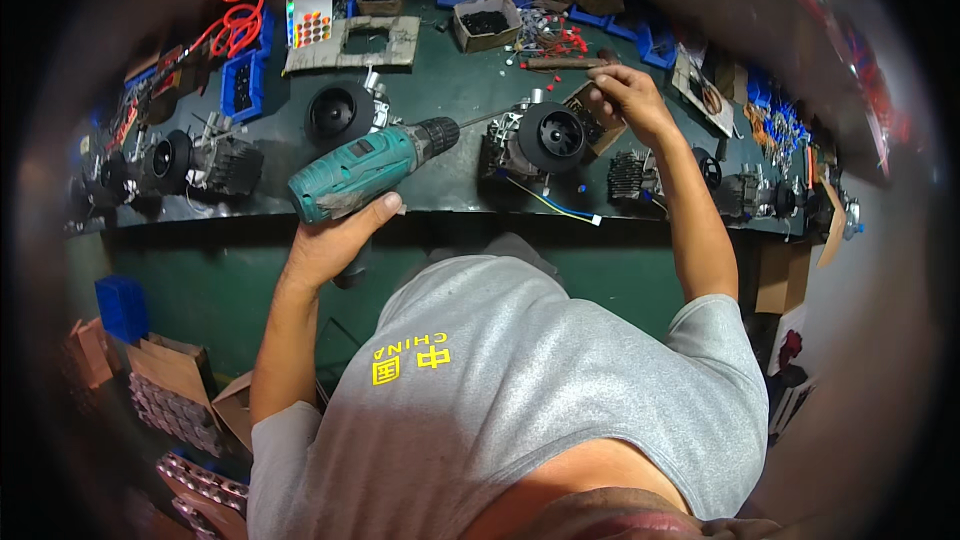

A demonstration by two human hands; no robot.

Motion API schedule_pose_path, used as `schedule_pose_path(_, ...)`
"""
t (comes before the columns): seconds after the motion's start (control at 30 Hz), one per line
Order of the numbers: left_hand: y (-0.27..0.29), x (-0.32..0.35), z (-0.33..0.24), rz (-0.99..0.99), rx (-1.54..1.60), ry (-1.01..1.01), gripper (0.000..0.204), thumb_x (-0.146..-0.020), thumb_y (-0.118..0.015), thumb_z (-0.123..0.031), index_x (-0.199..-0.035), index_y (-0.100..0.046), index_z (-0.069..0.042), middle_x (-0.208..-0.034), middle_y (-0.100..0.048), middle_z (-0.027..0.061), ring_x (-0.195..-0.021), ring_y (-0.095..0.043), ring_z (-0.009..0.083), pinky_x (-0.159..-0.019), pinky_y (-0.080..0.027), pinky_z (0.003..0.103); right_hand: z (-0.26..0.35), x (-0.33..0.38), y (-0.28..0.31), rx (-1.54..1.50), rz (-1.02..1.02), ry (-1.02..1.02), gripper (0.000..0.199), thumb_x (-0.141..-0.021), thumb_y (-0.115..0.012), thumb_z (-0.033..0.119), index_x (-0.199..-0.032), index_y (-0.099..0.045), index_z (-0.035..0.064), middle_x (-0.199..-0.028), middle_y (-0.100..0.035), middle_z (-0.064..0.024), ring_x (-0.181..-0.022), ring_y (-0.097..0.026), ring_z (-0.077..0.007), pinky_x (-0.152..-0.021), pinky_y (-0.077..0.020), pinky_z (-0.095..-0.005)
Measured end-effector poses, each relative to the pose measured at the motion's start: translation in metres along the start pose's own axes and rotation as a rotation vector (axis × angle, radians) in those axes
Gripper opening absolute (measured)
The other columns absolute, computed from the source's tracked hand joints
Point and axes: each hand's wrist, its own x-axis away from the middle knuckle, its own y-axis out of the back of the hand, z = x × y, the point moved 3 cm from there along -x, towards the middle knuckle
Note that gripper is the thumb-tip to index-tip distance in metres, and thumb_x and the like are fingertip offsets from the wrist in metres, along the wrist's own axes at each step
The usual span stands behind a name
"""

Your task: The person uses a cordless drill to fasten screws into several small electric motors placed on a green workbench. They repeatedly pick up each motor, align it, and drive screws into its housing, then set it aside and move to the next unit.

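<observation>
My left hand (335, 240) grips the handle of a teal cordless drill (365, 168), held level over the front edge of the dark green bench (450, 90), its chuck pointing right toward a small engine assembly with a black round fan housing (545, 138). My right hand (625, 95) reaches past that engine into a small cardboard box of parts (598, 130), fingers pinched together; what they hold is too small to see. A blue and yellow wire (560, 208) trails from the engine toward the bench edge.
More engine assemblies stand along the bench, one (345, 112) behind the drill, others at left (190, 162) and right (745, 190). Blue bins (240, 85), a box of black parts (487, 22), a red coiled hose (240, 0) sit farther back. Cardboard boxes (175, 380) lie below left.
</observation>
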Motion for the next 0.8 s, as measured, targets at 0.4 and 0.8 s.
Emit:
schedule_pose_path(0.4, -0.010, 0.009, 0.023, -0.140, -0.008, 0.044, 0.032, -0.089, -0.077, -0.013, -0.118, -0.069, -0.003, -0.109, -0.072, 0.0066, -0.099, -0.066, 0.0143, -0.088, -0.053, 0.030, -0.016, -0.112, -0.068, 0.290, 0.807, -0.079, 0.021, -0.096, -0.063, 0.008, -0.116, -0.066, -0.0003, -0.099, -0.072, -0.0045, -0.091, -0.066, -0.0099, -0.081, -0.0531, -0.0239)
schedule_pose_path(0.8, -0.029, 0.002, 0.043, -0.178, 0.030, 0.075, 0.032, -0.090, -0.075, -0.015, -0.119, -0.068, -0.003, -0.110, -0.072, 0.0072, -0.100, -0.066, 0.0146, -0.089, -0.053, 0.031, -0.028, -0.123, -0.086, 0.566, 0.870, -0.004, 0.023, -0.087, -0.078, 0.014, -0.106, -0.075, 0.0009, -0.089, -0.075, -0.0016, -0.079, -0.066, -0.0089, -0.073, -0.0553, -0.0265)
